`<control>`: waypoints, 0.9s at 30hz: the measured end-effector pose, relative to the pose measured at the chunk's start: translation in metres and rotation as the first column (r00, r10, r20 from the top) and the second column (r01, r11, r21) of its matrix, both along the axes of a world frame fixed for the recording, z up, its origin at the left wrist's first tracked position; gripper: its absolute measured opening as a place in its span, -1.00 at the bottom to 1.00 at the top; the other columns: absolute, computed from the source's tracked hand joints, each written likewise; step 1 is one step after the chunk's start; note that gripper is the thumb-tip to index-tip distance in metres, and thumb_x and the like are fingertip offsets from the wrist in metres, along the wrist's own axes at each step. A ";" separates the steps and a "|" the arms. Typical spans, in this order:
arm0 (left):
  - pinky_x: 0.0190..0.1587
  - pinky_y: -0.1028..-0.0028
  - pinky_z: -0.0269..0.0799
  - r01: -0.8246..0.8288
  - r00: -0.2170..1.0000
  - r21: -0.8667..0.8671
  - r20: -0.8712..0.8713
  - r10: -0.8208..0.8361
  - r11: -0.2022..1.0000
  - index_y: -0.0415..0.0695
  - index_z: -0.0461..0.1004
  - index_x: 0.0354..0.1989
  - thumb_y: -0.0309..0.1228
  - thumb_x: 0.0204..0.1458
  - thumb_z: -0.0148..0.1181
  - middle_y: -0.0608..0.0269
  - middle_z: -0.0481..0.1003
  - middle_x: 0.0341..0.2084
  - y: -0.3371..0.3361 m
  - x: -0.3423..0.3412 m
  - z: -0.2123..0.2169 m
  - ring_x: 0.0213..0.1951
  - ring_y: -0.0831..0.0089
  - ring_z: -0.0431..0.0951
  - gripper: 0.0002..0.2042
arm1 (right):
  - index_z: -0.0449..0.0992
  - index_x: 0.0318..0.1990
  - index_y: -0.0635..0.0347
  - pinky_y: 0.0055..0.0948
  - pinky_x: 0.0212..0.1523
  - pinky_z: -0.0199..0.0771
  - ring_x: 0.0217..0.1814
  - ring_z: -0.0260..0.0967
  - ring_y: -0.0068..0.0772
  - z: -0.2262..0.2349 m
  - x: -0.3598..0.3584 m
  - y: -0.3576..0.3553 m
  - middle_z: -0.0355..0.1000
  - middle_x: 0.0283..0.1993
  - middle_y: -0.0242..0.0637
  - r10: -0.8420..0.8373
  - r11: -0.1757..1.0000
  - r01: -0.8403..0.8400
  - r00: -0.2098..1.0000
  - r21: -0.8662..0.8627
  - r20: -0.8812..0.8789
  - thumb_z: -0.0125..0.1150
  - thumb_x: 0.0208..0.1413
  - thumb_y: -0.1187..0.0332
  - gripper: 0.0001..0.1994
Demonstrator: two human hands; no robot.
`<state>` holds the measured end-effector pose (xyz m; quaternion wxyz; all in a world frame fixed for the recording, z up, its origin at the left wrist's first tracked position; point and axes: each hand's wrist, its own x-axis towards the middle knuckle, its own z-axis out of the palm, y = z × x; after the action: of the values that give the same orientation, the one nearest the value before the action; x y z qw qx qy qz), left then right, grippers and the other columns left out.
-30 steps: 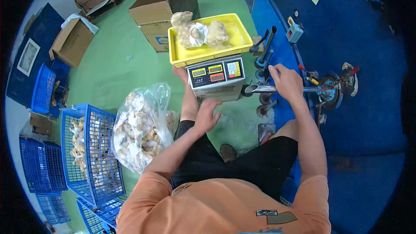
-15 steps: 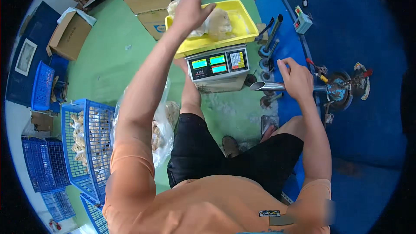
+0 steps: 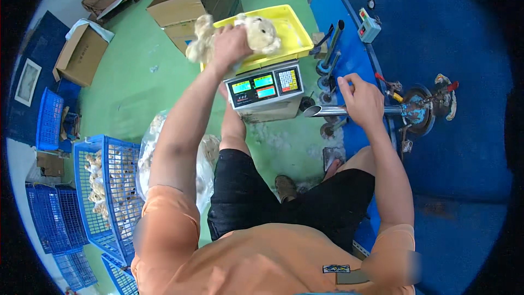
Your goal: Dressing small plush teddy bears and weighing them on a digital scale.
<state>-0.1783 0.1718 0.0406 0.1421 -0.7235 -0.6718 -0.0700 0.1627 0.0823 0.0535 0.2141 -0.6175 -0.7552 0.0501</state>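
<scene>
My left hand is closed round the middle of a cream plush toy animal. Its head, with a dark eye, points right over the yellow tray; its limbs stick out past the tray's left edge. Under the tray stands a digital scale with lit displays and a keypad. My right hand lies loosely curled, its fingers a little apart, across a horizontal metal tube with a slanted open end. I see nothing between its fingers.
At my left, a blue plastic crate full of plush pieces stands beside a clear bag of more. Beyond the tray is an open cardboard box. Upright metal tubes line the blue machine wall, which carries a switch box.
My left hand, open above the tray before, is now closed on the plush toy. The toy is lifted and shifted left. My right hand stays at the tube.
</scene>
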 end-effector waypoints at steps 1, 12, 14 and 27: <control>-0.12 0.19 0.47 -0.002 0.991 0.076 0.134 -0.009 0.997 -0.15 0.60 -0.19 -0.23 -0.15 0.33 0.05 0.62 -0.25 -0.017 -0.004 0.009 -0.14 0.06 0.54 -0.65 | 0.58 -0.31 0.11 -0.07 -0.41 0.39 -0.48 0.47 0.03 0.001 -0.003 0.000 0.53 -0.56 -0.27 0.009 1.000 -0.009 1.000 0.010 -0.006 0.03 0.27 -0.02 -0.60; 0.10 0.37 0.43 -0.015 -0.056 -0.111 0.992 0.110 0.994 -0.26 0.43 0.18 -0.30 -0.01 0.35 0.02 0.52 0.08 -0.187 0.074 -0.068 0.08 0.25 0.53 -0.44 | 0.56 -0.33 0.12 0.00 -0.35 0.41 -0.41 0.48 0.13 -0.010 0.000 0.005 0.57 -0.47 -0.14 0.003 1.000 -0.003 0.998 0.003 0.055 -0.01 0.29 -0.04 -0.57; 0.07 0.38 0.46 0.140 -0.118 -0.144 0.980 0.161 0.980 -0.29 0.40 0.20 -0.32 0.00 0.35 0.02 0.53 0.04 -0.201 0.096 -0.067 0.00 0.24 0.57 -0.43 | 0.56 -0.33 0.12 0.02 -0.34 0.41 -0.40 0.48 0.15 -0.010 0.000 0.007 0.57 -0.46 -0.11 0.004 1.000 -0.004 0.999 0.005 0.053 -0.02 0.29 -0.04 -0.57; 0.04 0.26 0.44 0.473 0.374 0.015 0.902 -0.216 0.881 -0.27 0.51 0.06 -0.25 -0.11 0.38 -0.03 0.57 -0.05 -0.138 0.154 -0.017 -0.04 0.11 0.56 -0.46 | 0.51 -0.29 0.12 0.09 -0.30 0.40 -0.38 0.48 0.20 -0.014 0.001 0.008 0.57 -0.42 -0.06 -0.003 1.000 0.002 0.997 0.007 0.072 -0.05 0.30 -0.06 -0.57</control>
<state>-0.0245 0.0336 0.0234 -0.3362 -0.7155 -0.4808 -0.3793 0.1642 0.0904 0.0399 0.1891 -0.6191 -0.7618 0.0251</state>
